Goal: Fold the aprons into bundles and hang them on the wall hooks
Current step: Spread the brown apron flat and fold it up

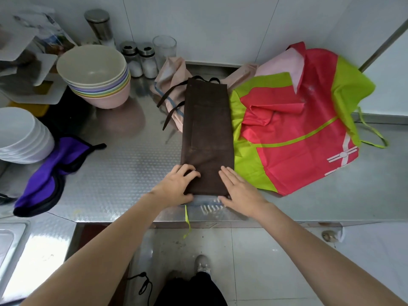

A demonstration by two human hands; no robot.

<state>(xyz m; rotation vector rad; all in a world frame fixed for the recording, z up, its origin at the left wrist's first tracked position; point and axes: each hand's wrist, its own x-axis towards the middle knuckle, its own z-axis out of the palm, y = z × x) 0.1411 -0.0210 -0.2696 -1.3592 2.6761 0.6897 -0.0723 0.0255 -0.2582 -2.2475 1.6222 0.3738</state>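
Both hands met the near end of the brown apron (pixel 207 133), close to the counter's (pixel 123 168) front edge. The left hand (pixel 176 184) curled its fingers and thumb round the near left corner; the right hand (pixel 237 187) lay flat, fingers straight, on the near right corner. Neither hand was clearly nearer. The apron lay as a narrow strip, its long axis running straight away toward the back wall, so rolling would likely go away from the person. Its straps (pixel 170 102) trailed at the far end.
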